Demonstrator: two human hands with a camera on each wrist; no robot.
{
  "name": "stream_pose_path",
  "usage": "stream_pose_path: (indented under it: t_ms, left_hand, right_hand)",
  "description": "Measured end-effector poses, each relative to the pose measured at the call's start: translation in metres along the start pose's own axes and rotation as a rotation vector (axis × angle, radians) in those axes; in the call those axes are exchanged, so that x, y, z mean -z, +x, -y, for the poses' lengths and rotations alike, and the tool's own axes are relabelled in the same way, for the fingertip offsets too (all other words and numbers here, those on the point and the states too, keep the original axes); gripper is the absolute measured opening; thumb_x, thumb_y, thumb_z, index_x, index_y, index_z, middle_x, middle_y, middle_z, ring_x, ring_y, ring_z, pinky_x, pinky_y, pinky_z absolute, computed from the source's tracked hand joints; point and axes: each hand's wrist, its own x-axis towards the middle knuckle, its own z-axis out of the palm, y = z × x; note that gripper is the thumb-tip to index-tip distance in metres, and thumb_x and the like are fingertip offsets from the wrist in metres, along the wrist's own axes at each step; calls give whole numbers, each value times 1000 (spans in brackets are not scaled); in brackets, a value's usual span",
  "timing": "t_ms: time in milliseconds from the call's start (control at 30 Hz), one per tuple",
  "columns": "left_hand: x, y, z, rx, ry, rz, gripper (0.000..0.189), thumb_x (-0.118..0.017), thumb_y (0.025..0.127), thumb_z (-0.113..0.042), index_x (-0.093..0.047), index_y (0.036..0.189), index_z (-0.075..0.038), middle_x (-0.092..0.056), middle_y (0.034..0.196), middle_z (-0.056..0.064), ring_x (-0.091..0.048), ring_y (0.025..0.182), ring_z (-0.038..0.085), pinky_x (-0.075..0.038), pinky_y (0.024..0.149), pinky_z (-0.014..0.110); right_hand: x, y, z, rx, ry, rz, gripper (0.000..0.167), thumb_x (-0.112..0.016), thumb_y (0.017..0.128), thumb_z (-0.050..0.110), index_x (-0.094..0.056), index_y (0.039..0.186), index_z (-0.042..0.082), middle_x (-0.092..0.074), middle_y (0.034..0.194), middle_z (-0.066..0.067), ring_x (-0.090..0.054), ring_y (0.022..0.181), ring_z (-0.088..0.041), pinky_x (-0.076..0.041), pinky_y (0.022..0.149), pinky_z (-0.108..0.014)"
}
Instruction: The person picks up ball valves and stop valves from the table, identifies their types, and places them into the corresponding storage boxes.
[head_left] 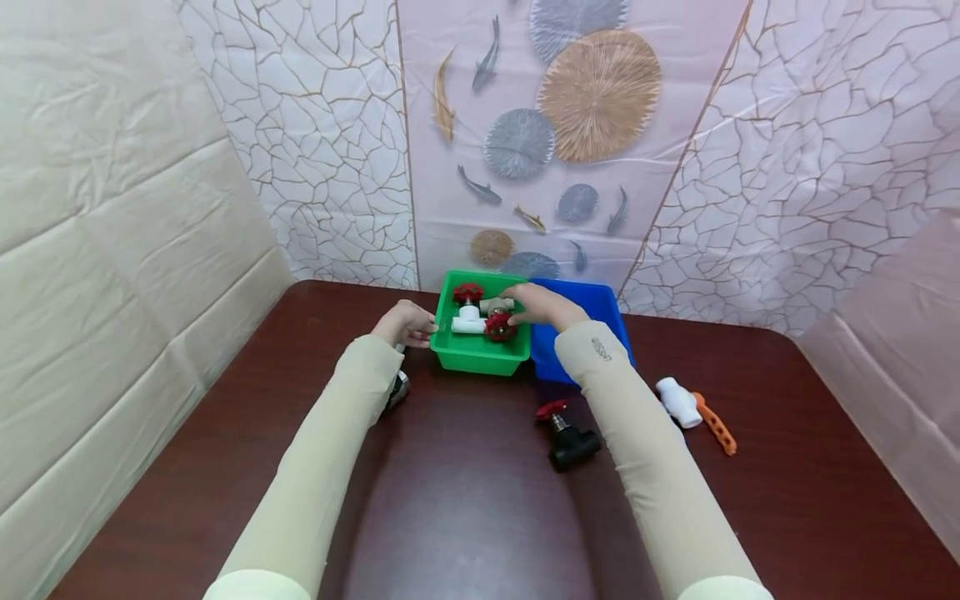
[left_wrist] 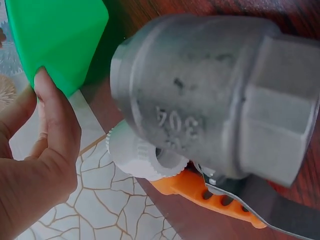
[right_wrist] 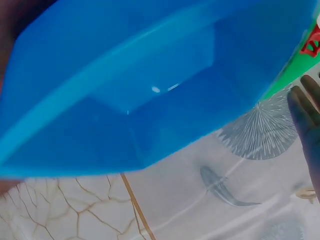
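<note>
My left hand [head_left: 408, 323] is at the left side of a green bin [head_left: 480, 363], thumb and forefinger pinching its edge. Inside the bin lie a white gate valve [head_left: 468, 321] with a red handwheel and a beige-grey valve [head_left: 497, 305], whose red handwheel [head_left: 500, 327] faces up. Over the bin's right side reaches my right hand [head_left: 543, 305], fingertips right by the beige-grey valve. Its fingers look extended and apart in the right wrist view. Close below my left wrist is a steel ball valve [left_wrist: 200, 95], beside a white valve [left_wrist: 145, 155] with an orange lever.
A blue bin [head_left: 551, 354] stands against the green one, partly under my right forearm. Nearer on the dark wooden table [head_left: 465, 500] lies a black valve [head_left: 573, 446] with a red handwheel. Farther right is another white valve [head_left: 678, 402] with an orange lever. Patterned cloth hangs behind.
</note>
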Motion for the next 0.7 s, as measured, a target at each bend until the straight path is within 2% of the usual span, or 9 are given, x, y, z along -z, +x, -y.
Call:
stream_pose_path:
  t_ms: [33, 67, 133, 200, 267, 400, 500, 633, 700]
  left_hand:
    - [0, -3, 0, 1, 7, 2, 32, -59, 90, -1, -60, 122, -2, -60, 105, 13, -63, 76, 20, -57, 75, 31]
    - [-1, -16, -2, 5, 27, -16, 35, -56, 92, -2, -56, 128, -2, -59, 109, 12, -62, 77, 18, -56, 79, 30]
    - [-1, -24, -1, -5, 32, -17, 37, -54, 93, -2, -54, 130, -1, -58, 104, 11, -61, 71, 16, -56, 78, 30]
    - [-1, -36, -2, -39, 48, -23, 36, -54, 94, -3, -53, 130, 1, -56, 99, 10, -57, 67, 14, -56, 79, 31]
    - [-2, -43, -1, -102, 98, -61, 35, -56, 92, -3, -55, 127, 2, -57, 96, 11, -58, 65, 15, -57, 80, 34]
    - [-7, -48, -1, -233, 294, -186, 32, -64, 89, -8, -59, 119, -1, -63, 99, 16, -64, 73, 22, -57, 79, 40]
    - [-11, -49, 1, -287, 437, -261, 31, -67, 87, -13, -59, 116, -4, -65, 101, 17, -67, 77, 26, -57, 74, 39]
    - [-16, -51, 1, -343, 562, -296, 33, -66, 88, -15, -58, 118, -5, -64, 110, 16, -63, 72, 26, -53, 62, 33]
    - [-19, -53, 1, -371, 607, -300, 34, -65, 89, -17, -58, 120, -5, -62, 116, 15, -63, 76, 26, -51, 63, 32]
  right_hand:
    - [-1, -2, 1, 15, -10, -4, 53, -63, 90, 15, -45, 137, -3, -46, 140, -21, -43, 131, -35, -39, 106, -46]
    - [-1, -3, 2, 24, -13, -7, 53, -63, 90, 15, -45, 137, -3, -47, 140, -21, -43, 130, -35, -39, 106, -45]
    - [-2, -6, 4, 42, -29, -4, 54, -63, 91, 16, -44, 138, -3, -47, 140, -21, -43, 130, -35, -40, 105, -45]
    - [-2, -10, 6, 58, -37, -4, 54, -62, 91, 17, -44, 138, -2, -47, 140, -21, -44, 130, -35, -40, 105, -45]
    - [-2, -13, 8, 71, -45, -12, 54, -62, 91, 18, -44, 138, -1, -47, 140, -21, -44, 130, -34, -40, 105, -45]
    - [2, -22, 12, 90, -48, -41, 54, -62, 91, 21, -45, 138, 2, -46, 141, -19, -43, 131, -34, -40, 105, -45]
    - [4, -31, 14, 111, -49, -54, 54, -62, 91, 23, -45, 138, 3, -45, 141, -18, -42, 132, -34, -39, 106, -46]
    - [7, -45, 14, 121, -58, -58, 55, -61, 92, 25, -44, 140, 6, -44, 142, -18, -38, 134, -36, -37, 107, -48]
    - [9, -53, 13, 110, -70, -59, 55, -61, 92, 25, -44, 141, 7, -43, 143, -18, -37, 135, -36, -36, 108, -49]
